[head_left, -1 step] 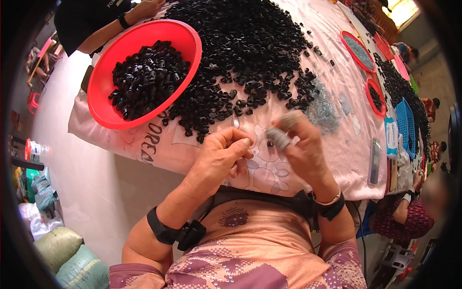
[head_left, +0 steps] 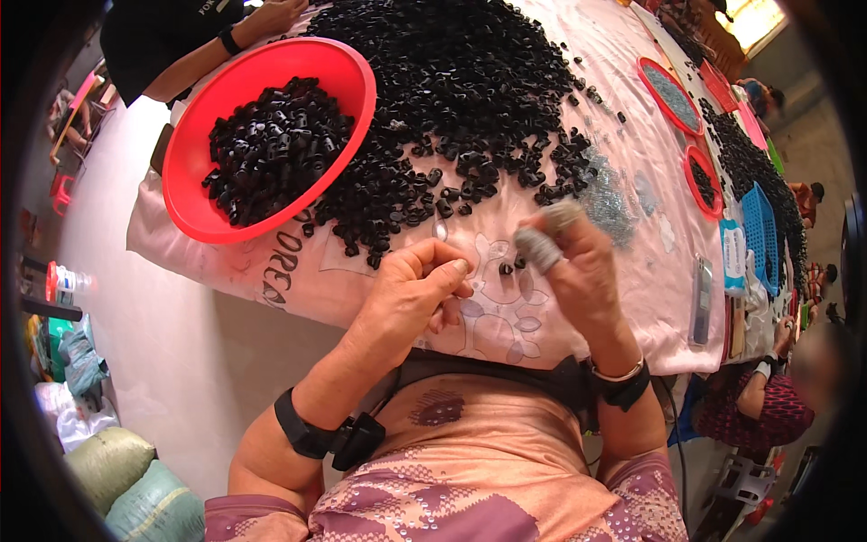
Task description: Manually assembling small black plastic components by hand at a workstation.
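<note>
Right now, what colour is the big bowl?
Red; the bowl of black parts shows best in the head view.

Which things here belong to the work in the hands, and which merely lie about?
In use: left hand pinching a small clear piece; right hand with taped fingers; black parts pile; red basin.

Lying about: blue basket; sacks; bottle.

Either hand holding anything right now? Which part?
Left hand pinches a small clear piece by its lower end, between thumb and fingers. Right hand, with taped fingertips, shows nothing clearly held; cannot tell.
</note>
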Tool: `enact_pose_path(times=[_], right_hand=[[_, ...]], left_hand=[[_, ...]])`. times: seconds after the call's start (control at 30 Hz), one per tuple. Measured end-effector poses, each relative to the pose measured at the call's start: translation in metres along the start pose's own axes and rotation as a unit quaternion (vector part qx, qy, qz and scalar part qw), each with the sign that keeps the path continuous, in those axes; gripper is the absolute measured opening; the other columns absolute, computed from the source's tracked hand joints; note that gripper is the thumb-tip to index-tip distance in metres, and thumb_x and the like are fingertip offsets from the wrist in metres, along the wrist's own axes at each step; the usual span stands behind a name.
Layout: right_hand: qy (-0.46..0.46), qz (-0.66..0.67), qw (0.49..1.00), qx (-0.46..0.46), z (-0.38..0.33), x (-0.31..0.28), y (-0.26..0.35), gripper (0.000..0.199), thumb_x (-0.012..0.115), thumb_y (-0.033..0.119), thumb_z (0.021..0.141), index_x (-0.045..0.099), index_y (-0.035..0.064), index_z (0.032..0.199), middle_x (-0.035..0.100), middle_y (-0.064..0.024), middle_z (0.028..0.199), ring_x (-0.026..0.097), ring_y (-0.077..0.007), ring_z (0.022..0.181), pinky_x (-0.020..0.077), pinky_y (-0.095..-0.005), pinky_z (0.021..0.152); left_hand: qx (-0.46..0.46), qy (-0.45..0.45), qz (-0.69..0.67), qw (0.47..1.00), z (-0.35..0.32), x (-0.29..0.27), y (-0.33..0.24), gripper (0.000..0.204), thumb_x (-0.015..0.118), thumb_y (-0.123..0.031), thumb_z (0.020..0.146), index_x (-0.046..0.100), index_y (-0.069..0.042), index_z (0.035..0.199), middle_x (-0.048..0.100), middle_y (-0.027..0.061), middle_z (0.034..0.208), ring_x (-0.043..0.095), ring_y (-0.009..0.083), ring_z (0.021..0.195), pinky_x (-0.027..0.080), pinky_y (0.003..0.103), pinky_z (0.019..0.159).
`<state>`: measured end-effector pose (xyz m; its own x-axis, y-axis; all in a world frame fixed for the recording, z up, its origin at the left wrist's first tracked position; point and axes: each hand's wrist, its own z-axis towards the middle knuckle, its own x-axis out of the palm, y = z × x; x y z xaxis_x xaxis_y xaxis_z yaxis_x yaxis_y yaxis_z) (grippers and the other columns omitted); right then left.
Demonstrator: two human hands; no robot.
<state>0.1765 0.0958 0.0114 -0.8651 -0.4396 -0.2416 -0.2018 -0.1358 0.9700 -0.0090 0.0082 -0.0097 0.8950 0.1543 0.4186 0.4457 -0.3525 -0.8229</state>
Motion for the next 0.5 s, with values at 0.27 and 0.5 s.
enact_pose_path(times=[0.27,0.5], right_hand=[[-0.122,0.192,0.970,0.091,-0.012,-0.044,-0.017,0.014,0.062,0.015,0.095,0.054,0.0062,0.102,0.068,-0.0077,0.081,0.062,-0.0091,0.058,0.0499,-0.0216,0.048],[-0.206,0.150,0.964,0.078,-0.008,-0.096,-0.019,0.008,0.055,0.008,0.095,0.060,0.0033,0.101,0.068,-0.0076,0.084,0.064,-0.0118,0.065,0.0535,-0.0254,0.054]], left_hand=[[0.008,0.011,0.002,1.000,0.008,0.000,0.002,0.015,0.060,-0.016,0.095,0.061,-0.001,0.097,0.063,0.0071,0.079,0.054,0.0059,0.052,0.038,0.018,0.042],[0.010,0.007,0.022,1.000,0.004,0.000,0.000,0.016,0.061,-0.016,0.095,0.060,0.000,0.098,0.063,0.0068,0.078,0.054,0.0055,0.052,0.039,0.017,0.042]])
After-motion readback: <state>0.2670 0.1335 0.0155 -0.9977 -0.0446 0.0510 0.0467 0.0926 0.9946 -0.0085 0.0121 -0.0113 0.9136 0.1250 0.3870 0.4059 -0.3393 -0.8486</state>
